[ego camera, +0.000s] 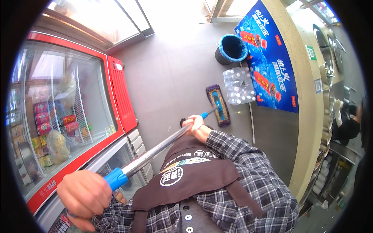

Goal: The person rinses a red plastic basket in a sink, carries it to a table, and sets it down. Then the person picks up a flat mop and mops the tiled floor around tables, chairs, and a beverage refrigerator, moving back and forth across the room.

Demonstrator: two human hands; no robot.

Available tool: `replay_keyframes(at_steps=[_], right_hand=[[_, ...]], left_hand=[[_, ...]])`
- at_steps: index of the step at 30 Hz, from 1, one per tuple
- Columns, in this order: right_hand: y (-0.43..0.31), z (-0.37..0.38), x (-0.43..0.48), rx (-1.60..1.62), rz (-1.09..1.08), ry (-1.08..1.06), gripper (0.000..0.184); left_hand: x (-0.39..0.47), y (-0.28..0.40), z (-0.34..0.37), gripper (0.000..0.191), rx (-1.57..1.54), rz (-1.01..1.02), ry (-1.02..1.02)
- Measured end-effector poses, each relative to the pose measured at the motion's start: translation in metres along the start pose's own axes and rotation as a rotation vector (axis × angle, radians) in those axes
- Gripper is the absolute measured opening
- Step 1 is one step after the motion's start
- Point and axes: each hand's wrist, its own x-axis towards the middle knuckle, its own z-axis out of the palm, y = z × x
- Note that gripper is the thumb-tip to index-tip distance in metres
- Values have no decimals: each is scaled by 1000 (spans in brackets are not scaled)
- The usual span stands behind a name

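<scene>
A flat mop with a metal pole (157, 148) slants from the lower left to the floor ahead. My left hand (84, 198) is closed around the blue grip at the pole's top end. Lower on the pole, my right hand (193, 125) is wrapped round the metal, near a blue joint. The mop head (218, 106), with a purple and tan fringe and a blue middle, lies flat on the grey tiled floor. Just right of it stands a pack of clear plastic bottles (239, 86) with white caps.
A black bin (231, 49) with a blue liner stands beyond the bottles, beside a counter (309, 87). At left are a red-framed drinks fridge (119, 93) and a lower glass-fronted cabinet (116, 163). Another person (346, 128) is behind the counter, near metal pots.
</scene>
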Motion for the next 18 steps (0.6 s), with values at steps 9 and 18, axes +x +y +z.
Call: replay_keyframes(at_steps=[9, 18], right_hand=[[-23, 113, 6, -136, 134, -295, 38], [-217, 323, 24, 56, -52, -951, 34]], left_hand=[[37, 13, 40, 23, 259, 75, -218], [160, -72, -117, 13, 484, 29, 399]])
